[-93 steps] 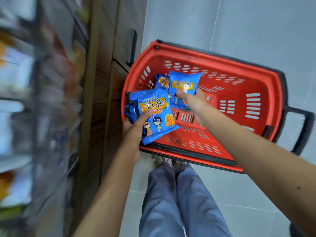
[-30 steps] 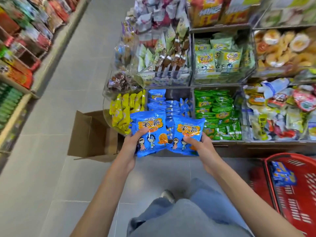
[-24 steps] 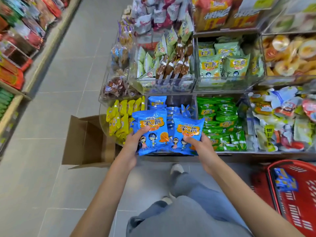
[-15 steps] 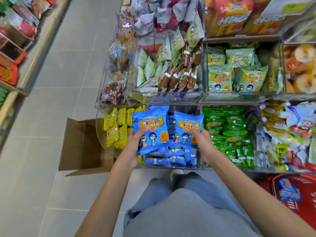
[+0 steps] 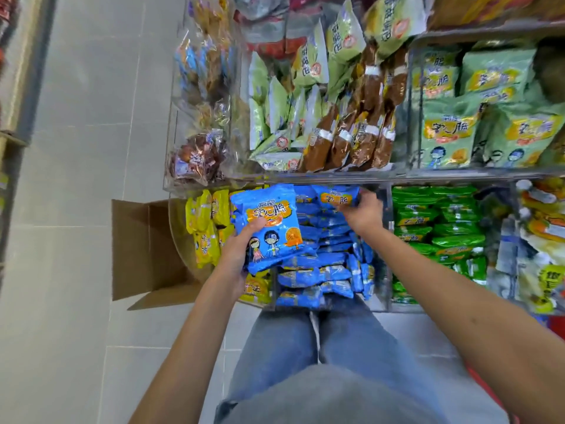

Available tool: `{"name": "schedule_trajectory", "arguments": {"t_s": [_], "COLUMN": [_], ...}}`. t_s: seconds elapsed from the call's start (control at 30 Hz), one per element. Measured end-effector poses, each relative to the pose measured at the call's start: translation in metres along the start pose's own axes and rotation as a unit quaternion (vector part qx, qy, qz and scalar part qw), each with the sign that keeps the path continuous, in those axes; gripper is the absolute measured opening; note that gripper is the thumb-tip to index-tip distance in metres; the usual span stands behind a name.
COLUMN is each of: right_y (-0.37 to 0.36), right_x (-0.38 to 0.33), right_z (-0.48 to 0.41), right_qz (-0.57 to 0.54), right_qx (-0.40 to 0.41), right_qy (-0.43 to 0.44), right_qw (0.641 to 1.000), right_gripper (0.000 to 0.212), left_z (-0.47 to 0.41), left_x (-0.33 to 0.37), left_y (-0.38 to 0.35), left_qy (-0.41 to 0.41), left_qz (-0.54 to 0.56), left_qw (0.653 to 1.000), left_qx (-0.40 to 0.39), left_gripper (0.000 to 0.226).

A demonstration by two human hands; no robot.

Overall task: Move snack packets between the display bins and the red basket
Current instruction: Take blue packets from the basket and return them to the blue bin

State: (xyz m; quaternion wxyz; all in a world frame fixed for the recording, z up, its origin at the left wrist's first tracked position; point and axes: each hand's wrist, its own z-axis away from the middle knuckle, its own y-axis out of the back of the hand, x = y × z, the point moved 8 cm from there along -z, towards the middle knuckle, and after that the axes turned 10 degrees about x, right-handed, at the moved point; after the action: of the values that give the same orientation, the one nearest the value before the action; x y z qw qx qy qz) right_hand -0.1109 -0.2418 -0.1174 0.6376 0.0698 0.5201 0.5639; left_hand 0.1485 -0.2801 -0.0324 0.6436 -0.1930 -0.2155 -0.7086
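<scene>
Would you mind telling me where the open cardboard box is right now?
The cardboard box sits on the floor, left of centre in the head view, beside the yellow packets.

Cardboard box (image 5: 146, 252) on floor (image 5: 76, 179) left of display bins (image 5: 388, 175); packets (image 5: 315, 275) stacked in bin.

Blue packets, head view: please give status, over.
Left grip holds blue packet. Right grip pinches second packet at its bin. Nothing in the way.
</scene>
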Motion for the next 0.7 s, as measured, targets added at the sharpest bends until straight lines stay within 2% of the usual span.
{"name": "schedule_trajectory", "arguments": {"t_s": [0.07,0.17,0.23,0.3,0.4,0.57,0.7], "right_y": [-0.003,-0.008,-0.017,-0.022,-0.019,-0.017,-0.023], "right_x": [0.002,0.003,0.012,0.026,0.033,0.033,0.036], "right_z": [-0.011,-0.016,-0.014,-0.014,-0.021,-0.026,-0.028], "right_qz": [0.026,0.025,0.028,0.01,-0.032,-0.003,-0.008], "right_qx": [0.028,0.064,0.054,0.046,0.069,0.062,0.058], "right_qy": [-0.013,0.016,-0.001,-0.049,-0.083,-0.046,-0.037], "right_qw": [0.999,0.997,0.998,0.998,0.994,0.997,0.998], "right_gripper": [0.028,0.03,0.045,0.058,0.052,0.033,0.033], "left_z": [-0.007,-0.016,-0.02,-0.021,-0.021,-0.023,-0.022], "left_x": [0.002,0.005,0.007,0.008,0.008,-0.001,-0.008], "left_y": [0.001,0.002,0.002,0.001,0.0,0.001,-0.001], "left_qy": [0.01,0.008,0.01,0.006,0.007,0.017,0.02], "left_qz": [-0.003,-0.005,-0.01,-0.013,-0.013,-0.018,-0.032], "left_qw": [1.0,1.0,1.0,1.0,1.0,1.0,0.999], "left_qx": [0.003,0.001,-0.002,-0.007,-0.009,0.002,-0.002], "left_gripper": [0.073,0.055,0.052,0.059,0.075,0.077,0.078]}}
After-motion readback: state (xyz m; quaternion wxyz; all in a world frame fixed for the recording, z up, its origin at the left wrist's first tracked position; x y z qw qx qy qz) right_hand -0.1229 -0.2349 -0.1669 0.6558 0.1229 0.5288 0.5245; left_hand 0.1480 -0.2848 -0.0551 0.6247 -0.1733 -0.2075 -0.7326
